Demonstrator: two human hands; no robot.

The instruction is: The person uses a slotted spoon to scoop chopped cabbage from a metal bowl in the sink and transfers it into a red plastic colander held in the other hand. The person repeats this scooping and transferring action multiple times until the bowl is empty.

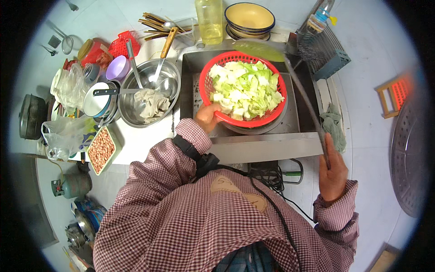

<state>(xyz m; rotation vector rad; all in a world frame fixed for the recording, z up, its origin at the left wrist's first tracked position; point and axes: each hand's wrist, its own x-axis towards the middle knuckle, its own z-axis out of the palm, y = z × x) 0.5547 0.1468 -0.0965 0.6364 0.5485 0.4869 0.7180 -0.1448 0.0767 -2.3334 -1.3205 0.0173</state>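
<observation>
My left hand (206, 117) grips the near left rim of a red plastic colander (204, 98), thumb over the edge. Chopped pale green cabbage (246, 90) fills the colander. Beneath it shows part of a round metal rim (268, 129), mostly hidden, inside a stainless steel sink (307, 119). To the right, my right hand (332, 173) is closed around the lower end of a long-handled utensil (307, 97). Its broad greenish head lies above the colander's far edge, blurred, so I cannot tell whether it is a ladle or a turner.
Left of the sink stands a steel basin (124, 110) holding ladles and a cloth (153, 103), with a knife (114, 91) across its rim. A tub of peanuts (101, 149) sits at the counter's front. Behind are an oil bottle (209, 25) and stacked enamel bowls (249, 17).
</observation>
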